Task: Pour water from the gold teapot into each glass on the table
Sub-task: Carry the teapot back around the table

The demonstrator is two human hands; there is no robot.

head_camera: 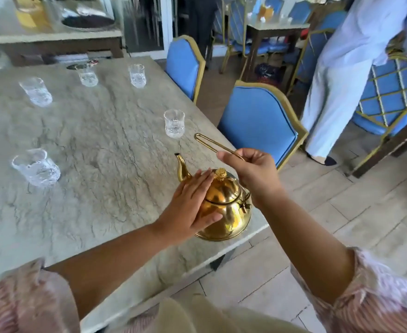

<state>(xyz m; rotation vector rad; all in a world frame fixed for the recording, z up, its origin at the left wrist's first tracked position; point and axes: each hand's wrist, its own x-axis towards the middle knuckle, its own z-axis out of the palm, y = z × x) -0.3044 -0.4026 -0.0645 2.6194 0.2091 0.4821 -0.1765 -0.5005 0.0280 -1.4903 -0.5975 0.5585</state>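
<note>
The gold teapot (226, 207) stands near the right edge of the marble table (89, 145), its spout pointing away from me. My left hand (193, 205) lies flat against the pot's left side and lid, fingers straight. My right hand (250, 169) is closed around the thin gold wire handle (212, 143), raised above the pot. Several clear cut glasses stand on the table: one just beyond the spout (174, 123), one at the left (37, 167), and others farther back (36, 91) (88, 74) (137, 75).
Two blue chairs with gold frames (260, 123) (184, 66) stand along the table's right side. A person in pale blue clothing (349, 75) stands to the right beside another blue chair (395, 97). More tables and chairs fill the background.
</note>
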